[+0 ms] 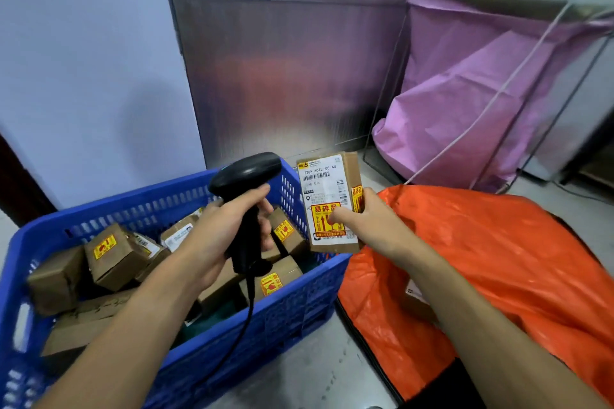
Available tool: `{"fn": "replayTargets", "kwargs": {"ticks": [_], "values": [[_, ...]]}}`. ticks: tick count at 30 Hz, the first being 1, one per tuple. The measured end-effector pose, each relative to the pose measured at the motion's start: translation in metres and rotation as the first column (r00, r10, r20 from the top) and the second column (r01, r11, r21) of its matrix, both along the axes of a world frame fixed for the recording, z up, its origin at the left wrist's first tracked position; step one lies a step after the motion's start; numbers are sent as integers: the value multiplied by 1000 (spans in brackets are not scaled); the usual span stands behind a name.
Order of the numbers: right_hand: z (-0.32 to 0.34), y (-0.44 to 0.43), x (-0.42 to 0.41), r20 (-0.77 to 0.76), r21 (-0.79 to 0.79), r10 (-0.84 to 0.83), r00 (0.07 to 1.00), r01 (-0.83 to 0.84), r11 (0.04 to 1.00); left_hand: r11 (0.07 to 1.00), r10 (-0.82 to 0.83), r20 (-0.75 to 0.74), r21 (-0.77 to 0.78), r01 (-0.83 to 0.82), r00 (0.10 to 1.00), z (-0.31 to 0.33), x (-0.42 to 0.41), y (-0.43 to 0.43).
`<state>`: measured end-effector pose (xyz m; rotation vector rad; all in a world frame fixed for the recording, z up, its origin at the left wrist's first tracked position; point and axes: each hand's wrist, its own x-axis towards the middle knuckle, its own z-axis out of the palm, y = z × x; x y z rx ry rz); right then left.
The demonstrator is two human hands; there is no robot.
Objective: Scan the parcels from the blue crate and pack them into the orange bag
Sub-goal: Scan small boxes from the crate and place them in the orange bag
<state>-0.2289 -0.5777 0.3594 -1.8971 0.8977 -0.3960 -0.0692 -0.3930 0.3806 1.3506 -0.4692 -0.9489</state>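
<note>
My left hand [219,236] grips the handle of a black barcode scanner [246,176] above the blue crate [206,325], its head turned toward the parcel on the right. My right hand [368,226] pinches a brown cardboard parcel [329,196] upright, its white shipping label and yellow fragile sticker facing me. The parcel hangs over the crate's right edge, beside the orange bag [498,259]. Several brown parcels [113,256] with yellow stickers lie inside the crate. One parcel [415,302] shows in the bag's opening, partly hidden by my right forearm.
A pink bag [465,103] hangs in a wire frame at the back right. A metal panel [282,70] and a pale wall stand behind the crate. The scanner's black cable [246,325] runs down across the crate's front. Grey floor [315,368] lies between crate and bag.
</note>
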Motion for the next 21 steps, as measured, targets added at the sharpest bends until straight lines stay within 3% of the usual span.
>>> {"fn": "replayTargets", "kwargs": {"ticks": [6,11,16,21], "values": [[28,-26,-60,144,32,-116,983,112,993,997,-50,5,52,50,999,-12,-13,-12],[12,-54,-97,68,103,-151,986,144,984,994,-89,55,66,85,995,-30,-28,-29],[-43,-72,-126,16,185,-226,974,219,958,984,-94,5,151,92,996,-53,-49,-61],[-132,-68,-156,-45,224,-272,961,275,935,926,-294,8,251,283,956,-77,-81,-90]]}}
